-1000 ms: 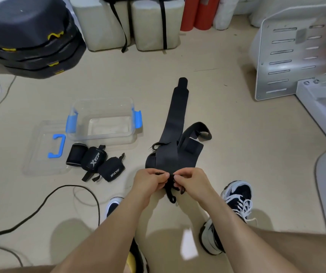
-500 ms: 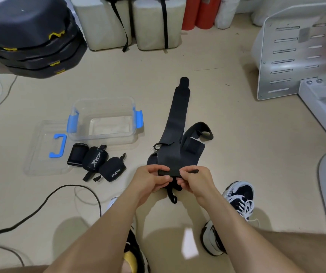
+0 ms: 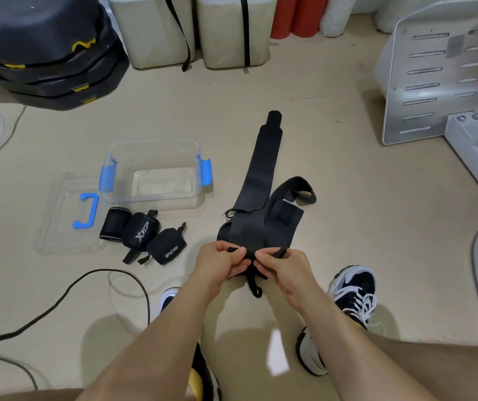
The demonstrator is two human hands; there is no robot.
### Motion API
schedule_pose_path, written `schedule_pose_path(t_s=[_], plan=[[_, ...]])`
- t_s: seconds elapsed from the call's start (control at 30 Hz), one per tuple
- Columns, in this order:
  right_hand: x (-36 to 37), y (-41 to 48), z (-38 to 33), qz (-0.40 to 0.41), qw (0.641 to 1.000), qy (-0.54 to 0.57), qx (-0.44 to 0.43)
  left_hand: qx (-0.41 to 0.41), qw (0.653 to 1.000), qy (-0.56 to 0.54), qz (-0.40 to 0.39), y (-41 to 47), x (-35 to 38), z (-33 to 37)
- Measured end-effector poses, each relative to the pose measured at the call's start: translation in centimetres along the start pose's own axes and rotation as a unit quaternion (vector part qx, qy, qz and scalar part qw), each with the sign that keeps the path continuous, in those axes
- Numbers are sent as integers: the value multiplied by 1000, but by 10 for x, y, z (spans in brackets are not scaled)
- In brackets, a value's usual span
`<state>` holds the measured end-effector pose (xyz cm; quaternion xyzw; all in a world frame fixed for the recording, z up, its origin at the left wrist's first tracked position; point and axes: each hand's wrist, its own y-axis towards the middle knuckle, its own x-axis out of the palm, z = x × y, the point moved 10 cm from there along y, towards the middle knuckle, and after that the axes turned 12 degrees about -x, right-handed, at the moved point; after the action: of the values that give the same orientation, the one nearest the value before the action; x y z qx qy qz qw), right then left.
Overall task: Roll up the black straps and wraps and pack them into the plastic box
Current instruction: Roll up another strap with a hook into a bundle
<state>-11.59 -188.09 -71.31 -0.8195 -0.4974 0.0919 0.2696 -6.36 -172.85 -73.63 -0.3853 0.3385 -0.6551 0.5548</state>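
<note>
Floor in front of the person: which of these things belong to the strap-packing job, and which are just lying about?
In the job: long black wrap, pinched at its near end by left hand and right hand; three rolled wraps; clear plastic box; its lid.

Lying about: stacked dark cases; black cable; white blocks; red rolls; slotted metal panel.

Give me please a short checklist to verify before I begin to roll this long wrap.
1. Left hand and right hand pinch the near end of the long wrap: ok.
2. First fold tight: cannot tell, fingers hide it.
3. Long wrap free of the second strap: not ok, they overlap.
4. Plastic box open, lid beside it: ok.
5. Rolled wraps packed: not ok, they lie on the floor before the box.
</note>
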Motion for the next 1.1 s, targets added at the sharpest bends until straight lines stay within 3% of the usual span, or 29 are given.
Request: schedule_pose_path(t_s=[0.17, 0.33, 0.57, 0.7, 0.87, 1.1], plan=[[-5, 5, 5, 49, 996, -71, -12, 6, 997, 53, 65, 2, -4, 2], [0, 12, -1, 70, 996, -63, -10, 33, 989, 118, 80, 0, 2, 30], [-13, 22, -9, 118, 992, 0, 44, -7, 998, 32, -45, -3, 19, 29], [-6, 23, 1, 106, 989, 69, 81, -9, 999, 3, -36, 1, 14, 17], [12, 17, 20, 36, 981, 153, 110, -10, 1000, 17, 9, 8, 5, 11], [9, 17, 26, 29, 991, 101, 86, 1, 998, 23, 51, 16, -1, 9]])
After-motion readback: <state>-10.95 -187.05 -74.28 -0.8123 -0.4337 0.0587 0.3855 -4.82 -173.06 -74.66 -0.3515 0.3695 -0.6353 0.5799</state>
